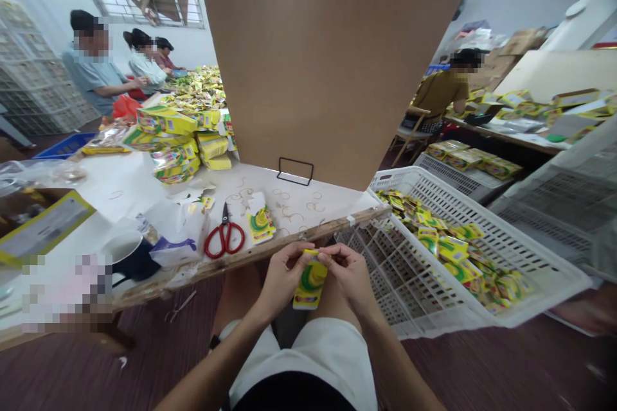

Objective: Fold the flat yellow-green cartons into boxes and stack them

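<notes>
A small yellow and green cardboard box (308,286) hangs between my two hands, above my lap. The fingers of my left hand (285,273) pinch its upper left corner. At the upper right corner, the thumb and fingers of my right hand (351,273) are closed on the same box. Both hands are just in front of the table's near edge. On the table beyond them lies a similar yellow and green box (261,225), with a pair of red-handled scissors (225,236) to its left.
A large brown board (318,70) stands upright on the table (231,183). Loose rubber bands lie before it. At right, a white plastic crate (544,295) holds many small boxes. A dark mug (132,257) and stacked yellow boxes (176,157) are at left. Several people work farther back.
</notes>
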A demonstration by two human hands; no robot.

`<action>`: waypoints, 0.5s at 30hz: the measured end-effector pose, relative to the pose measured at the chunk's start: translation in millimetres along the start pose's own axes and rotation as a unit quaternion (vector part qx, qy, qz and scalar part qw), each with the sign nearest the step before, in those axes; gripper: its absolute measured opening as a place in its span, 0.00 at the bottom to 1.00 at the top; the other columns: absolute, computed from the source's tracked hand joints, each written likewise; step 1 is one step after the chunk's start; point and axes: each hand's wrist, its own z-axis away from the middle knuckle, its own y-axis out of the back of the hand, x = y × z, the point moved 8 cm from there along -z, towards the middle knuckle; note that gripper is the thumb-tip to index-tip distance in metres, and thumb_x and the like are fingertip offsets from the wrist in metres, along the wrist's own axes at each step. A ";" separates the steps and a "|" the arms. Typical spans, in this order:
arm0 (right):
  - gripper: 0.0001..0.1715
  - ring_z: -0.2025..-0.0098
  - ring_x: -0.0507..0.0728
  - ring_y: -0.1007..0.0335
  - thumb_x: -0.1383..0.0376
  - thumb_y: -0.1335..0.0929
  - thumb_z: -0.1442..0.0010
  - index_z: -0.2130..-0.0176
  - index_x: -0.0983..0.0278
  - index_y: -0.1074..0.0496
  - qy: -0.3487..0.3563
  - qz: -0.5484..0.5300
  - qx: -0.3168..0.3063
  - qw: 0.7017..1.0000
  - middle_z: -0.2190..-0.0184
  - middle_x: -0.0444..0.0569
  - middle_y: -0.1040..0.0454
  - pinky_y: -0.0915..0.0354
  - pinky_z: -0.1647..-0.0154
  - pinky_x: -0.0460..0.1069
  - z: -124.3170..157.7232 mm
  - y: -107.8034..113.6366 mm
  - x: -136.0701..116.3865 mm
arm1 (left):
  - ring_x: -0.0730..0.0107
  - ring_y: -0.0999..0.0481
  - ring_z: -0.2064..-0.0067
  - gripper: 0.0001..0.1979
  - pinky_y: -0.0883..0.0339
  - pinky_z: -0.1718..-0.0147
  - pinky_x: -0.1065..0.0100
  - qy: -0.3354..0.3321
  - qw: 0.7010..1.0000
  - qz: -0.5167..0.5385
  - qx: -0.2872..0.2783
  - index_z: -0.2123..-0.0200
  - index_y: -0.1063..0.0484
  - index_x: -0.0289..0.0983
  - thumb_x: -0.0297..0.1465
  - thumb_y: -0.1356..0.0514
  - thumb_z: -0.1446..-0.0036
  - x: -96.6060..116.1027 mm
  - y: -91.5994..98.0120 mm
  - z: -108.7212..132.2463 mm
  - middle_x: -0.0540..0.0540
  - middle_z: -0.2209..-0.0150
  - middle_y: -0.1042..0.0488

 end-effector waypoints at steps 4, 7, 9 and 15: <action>0.21 0.71 0.49 0.31 0.60 0.26 0.53 0.61 0.61 0.33 0.113 -0.118 0.349 0.923 0.68 0.40 0.27 0.32 0.69 0.46 -2.4 86.5 -13.3 | 0.57 0.30 0.46 0.24 0.36 0.50 0.60 0.040 0.929 -0.338 0.148 0.44 0.38 0.36 0.39 0.46 0.40 -22.1 59.5 -22.5 0.37 0.50 0.27; 0.29 0.66 0.50 0.29 0.61 0.24 0.59 0.60 0.60 0.38 0.111 -0.195 0.401 0.888 0.64 0.41 0.28 0.31 0.63 0.48 -5.3 105.2 -1.0 | 0.39 0.38 0.42 0.30 0.43 0.48 0.44 0.110 0.875 -0.421 0.211 0.44 0.39 0.26 0.40 0.44 0.44 -45.6 103.4 -42.3 0.24 0.47 0.33; 0.29 0.66 0.50 0.29 0.60 0.24 0.59 0.60 0.61 0.36 0.048 -0.197 0.330 0.922 0.63 0.43 0.28 0.32 0.64 0.47 -11.2 87.2 12.5 | 0.34 0.39 0.42 0.30 0.46 0.48 0.42 0.146 0.847 -0.464 0.215 0.48 0.35 0.25 0.41 0.40 0.48 -58.3 119.4 -55.0 0.22 0.50 0.31; 0.24 0.74 0.47 0.36 0.60 0.24 0.58 0.62 0.64 0.31 -0.027 -0.183 0.249 0.951 0.72 0.40 0.30 0.37 0.73 0.43 2.7 34.2 29.8 | 0.42 0.33 0.46 0.20 0.42 0.51 0.51 0.203 0.810 -0.525 0.168 0.54 0.30 0.29 0.35 0.39 0.49 -77.2 131.9 -76.4 0.29 0.53 0.27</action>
